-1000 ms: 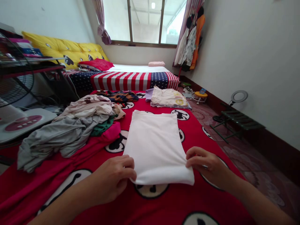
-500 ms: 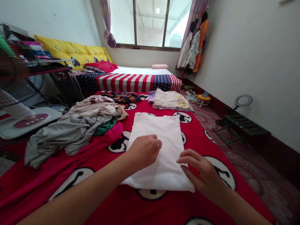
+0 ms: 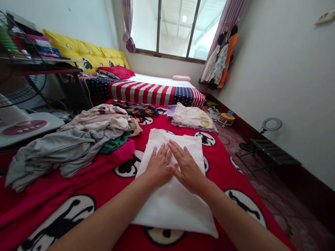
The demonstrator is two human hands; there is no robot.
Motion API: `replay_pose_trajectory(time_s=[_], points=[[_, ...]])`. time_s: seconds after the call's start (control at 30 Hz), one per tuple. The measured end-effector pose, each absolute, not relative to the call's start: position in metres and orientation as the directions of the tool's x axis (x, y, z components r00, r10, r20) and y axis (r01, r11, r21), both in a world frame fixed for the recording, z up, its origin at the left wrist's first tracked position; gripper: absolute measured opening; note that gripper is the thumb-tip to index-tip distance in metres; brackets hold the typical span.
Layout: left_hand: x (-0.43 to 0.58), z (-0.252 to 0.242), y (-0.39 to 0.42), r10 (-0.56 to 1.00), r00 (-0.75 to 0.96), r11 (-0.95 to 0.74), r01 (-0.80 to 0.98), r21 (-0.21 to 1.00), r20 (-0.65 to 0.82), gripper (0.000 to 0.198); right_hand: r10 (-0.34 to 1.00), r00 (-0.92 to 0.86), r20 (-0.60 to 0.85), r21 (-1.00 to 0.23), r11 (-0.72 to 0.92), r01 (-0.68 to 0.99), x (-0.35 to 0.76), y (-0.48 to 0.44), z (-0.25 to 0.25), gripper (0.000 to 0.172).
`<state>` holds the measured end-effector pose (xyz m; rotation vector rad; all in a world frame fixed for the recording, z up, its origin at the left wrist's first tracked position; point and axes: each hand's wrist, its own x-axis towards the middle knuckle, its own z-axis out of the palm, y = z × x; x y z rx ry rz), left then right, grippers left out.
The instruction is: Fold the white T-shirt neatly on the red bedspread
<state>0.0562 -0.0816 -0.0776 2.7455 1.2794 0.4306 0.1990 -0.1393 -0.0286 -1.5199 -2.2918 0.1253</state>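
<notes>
A white folded garment lies flat in a rough rectangle on the red patterned blanket. My left hand rests flat on its middle, fingers stretched toward the far end. Beside it my right hand also lies on the cloth, fingers out and angled left, its thumb over the edge of the left hand. Neither hand grips the fabric. The exact kind of garment cannot be made out.
Left of the garment is a heap of crumpled clothes. Farther back sits a stack of folded clothes. A fan stands at the left, a green folding stool at the right, and a bed by the window.
My left hand has opened from a curled fist and flattened on the cloth. The right hand has moved from the garment's right edge to its middle, next to the left. The view has tilted slightly.
</notes>
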Motion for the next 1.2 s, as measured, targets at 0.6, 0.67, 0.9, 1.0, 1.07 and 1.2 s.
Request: replay_pose_trajectory(time_s=[0.6, 0.67, 0.9, 1.0, 1.07, 1.2], points=[[0.046, -0.075, -0.076, 0.819, 0.547, -0.574, 0.773, 0.27, 0.174, 0.058, 0.924, -0.2, 0.326, -0.109, 0.247, 0.963, 0.198, -0.162, -0.056, 0.076], [0.041, -0.072, -0.074, 0.808, 0.567, -0.588, 0.759, 0.278, 0.16, 0.057, 0.936, -0.305, 0.175, -0.07, 0.321, 0.945, 0.209, -0.189, -0.07, 0.073], [0.011, -0.07, -0.037, 0.896, 0.416, -0.443, 0.812, 0.38, 0.155, 0.057, 0.978, 0.118, 0.172, 0.09, -0.135, 0.987, 0.312, -0.209, -0.063, 0.06], [0.003, -0.074, -0.025, 0.902, 0.354, -0.43, 0.791, 0.436, 0.246, 0.045, 0.913, -0.101, 0.395, 0.023, 0.101, 0.995, 0.267, -0.22, -0.039, 0.05], [0.001, -0.076, -0.021, 0.89, 0.318, -0.449, 0.735, 0.509, 0.326, 0.037, 0.864, -0.353, 0.36, -0.058, 0.399, 0.915, 0.221, -0.232, -0.034, 0.047], [-0.002, -0.077, -0.016, 0.885, 0.226, -0.456, 0.593, 0.664, 0.406, 0.031, 0.767, -0.595, 0.241, -0.073, 0.626, 0.777, 0.16, -0.246, -0.054, 0.055]])
